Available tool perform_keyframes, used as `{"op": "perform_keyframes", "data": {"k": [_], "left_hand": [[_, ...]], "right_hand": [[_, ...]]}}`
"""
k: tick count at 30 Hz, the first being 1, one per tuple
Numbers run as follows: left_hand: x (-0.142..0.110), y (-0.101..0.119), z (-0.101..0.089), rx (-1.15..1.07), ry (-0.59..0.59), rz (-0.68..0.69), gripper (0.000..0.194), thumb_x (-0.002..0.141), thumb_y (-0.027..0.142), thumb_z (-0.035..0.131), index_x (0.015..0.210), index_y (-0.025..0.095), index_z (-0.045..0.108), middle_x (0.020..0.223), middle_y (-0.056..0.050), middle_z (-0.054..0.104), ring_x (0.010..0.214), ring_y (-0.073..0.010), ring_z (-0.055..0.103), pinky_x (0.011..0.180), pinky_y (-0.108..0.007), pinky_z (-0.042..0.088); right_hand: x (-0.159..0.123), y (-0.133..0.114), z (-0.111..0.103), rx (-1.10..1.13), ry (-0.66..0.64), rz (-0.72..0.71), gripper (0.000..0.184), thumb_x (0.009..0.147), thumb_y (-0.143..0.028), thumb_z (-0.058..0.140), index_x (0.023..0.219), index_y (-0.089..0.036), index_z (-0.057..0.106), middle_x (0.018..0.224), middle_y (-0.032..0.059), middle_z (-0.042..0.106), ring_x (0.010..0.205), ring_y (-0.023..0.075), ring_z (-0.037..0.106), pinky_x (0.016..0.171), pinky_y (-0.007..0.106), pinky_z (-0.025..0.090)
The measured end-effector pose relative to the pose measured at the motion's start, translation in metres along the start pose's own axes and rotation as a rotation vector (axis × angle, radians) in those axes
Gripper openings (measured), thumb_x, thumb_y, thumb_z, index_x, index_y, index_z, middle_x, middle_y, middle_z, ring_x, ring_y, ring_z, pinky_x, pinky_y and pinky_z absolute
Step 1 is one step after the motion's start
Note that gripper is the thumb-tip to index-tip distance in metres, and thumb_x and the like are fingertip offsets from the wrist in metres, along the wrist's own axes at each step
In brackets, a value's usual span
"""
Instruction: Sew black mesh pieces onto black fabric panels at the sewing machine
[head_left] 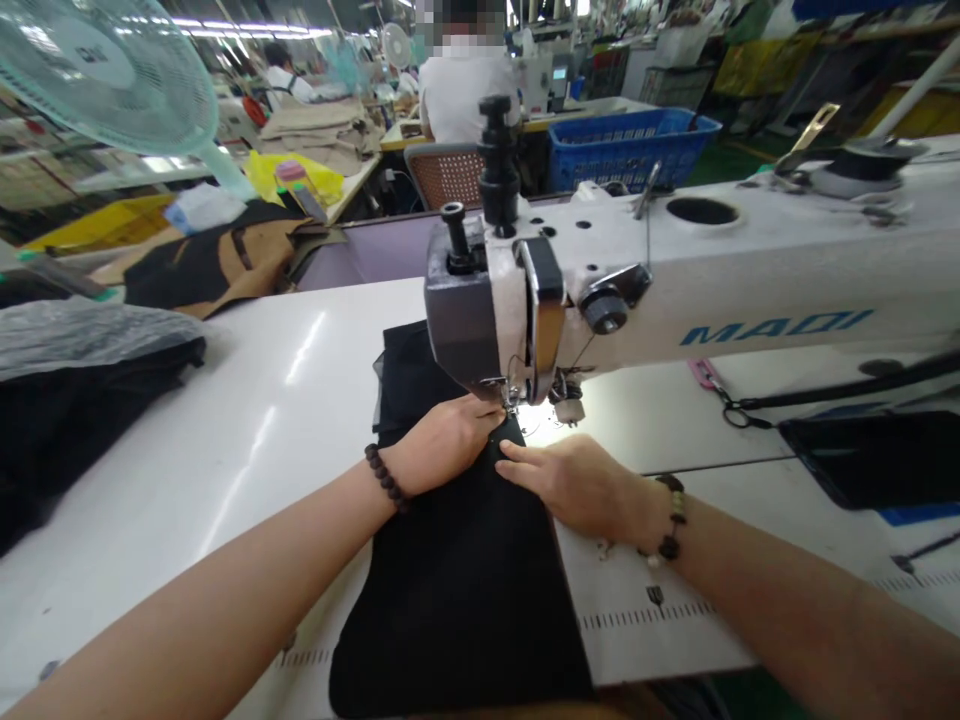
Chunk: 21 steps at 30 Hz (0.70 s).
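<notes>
A long black fabric piece (465, 600) lies on the white sewing table and runs under the head of a sewing machine (465, 320). Close to the needle, my left hand (450, 435) presses on the fabric, its fingers drawn together and bent, with the tips beside the presser foot. My right hand (574, 483) rests at the fabric's right edge, fingers stretched out and slightly apart, their tips touching the cloth. Behind my left hand, more dark fabric layers (405, 370) lie partly under the machine head. The underside of the cloth is hidden.
At left lies dark cloth under clear plastic (90, 335), below a pale green fan (105, 70). A black phone-like slab (877, 455) and a strap with a ring are at right. Beyond stand a blue basket (630, 140) and a seated person (465, 95).
</notes>
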<state>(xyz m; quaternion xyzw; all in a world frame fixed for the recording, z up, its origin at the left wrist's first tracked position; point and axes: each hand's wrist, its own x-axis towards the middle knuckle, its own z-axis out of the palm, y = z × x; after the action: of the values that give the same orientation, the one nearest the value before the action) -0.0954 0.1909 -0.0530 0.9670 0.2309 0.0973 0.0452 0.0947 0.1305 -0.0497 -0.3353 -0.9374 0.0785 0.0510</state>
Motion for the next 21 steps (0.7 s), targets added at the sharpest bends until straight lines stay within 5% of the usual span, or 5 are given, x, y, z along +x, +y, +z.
{"op": "perform_keyframes", "data": {"k": [4,8,14,21], "left_hand": [[-0.001,0.019,-0.016,-0.103,-0.14,-0.1,0.027,0.089,0.016,0.035,0.094,0.009,0.06,0.1,-0.012,0.06,0.095,-0.0193,0.056,0.086,-0.032,0.048],[-0.004,0.035,-0.018,-0.221,-0.173,-0.138,0.026,0.09,0.019,0.034,0.094,0.012,0.059,0.1,-0.01,0.058,0.094,-0.0177,0.055,0.086,-0.031,0.046],[-0.006,0.04,-0.009,-0.174,-0.144,-0.169,0.024,0.09,0.023,0.038,0.102,0.013,0.056,0.11,-0.011,0.052,0.099,-0.019,0.05,0.089,-0.032,0.043],[-0.007,0.036,-0.001,-0.013,-0.2,-0.088,0.024,0.091,0.021,0.033,0.1,0.014,0.054,0.101,-0.008,0.055,0.081,-0.0162,0.049,0.075,-0.028,0.043]], "right_hand": [[-0.012,0.047,-0.014,0.43,0.107,0.046,0.034,0.074,-0.001,0.044,0.093,-0.019,0.066,0.103,0.002,0.064,0.092,0.014,0.058,0.079,0.023,0.043],[-0.014,0.075,-0.005,0.45,0.271,0.158,0.025,0.073,-0.004,0.046,0.077,-0.015,0.068,0.093,0.007,0.061,0.086,0.0173,0.055,0.074,0.027,0.041],[-0.011,0.077,0.005,0.479,0.306,0.138,0.026,0.073,-0.007,0.047,0.081,-0.017,0.069,0.085,0.0052,0.059,0.075,0.0152,0.053,0.068,0.025,0.039],[-0.012,0.075,0.0,0.5,0.296,0.141,0.026,0.077,-0.009,0.048,0.088,-0.018,0.07,0.081,0.0038,0.063,0.074,0.0155,0.055,0.068,0.025,0.041]]}}
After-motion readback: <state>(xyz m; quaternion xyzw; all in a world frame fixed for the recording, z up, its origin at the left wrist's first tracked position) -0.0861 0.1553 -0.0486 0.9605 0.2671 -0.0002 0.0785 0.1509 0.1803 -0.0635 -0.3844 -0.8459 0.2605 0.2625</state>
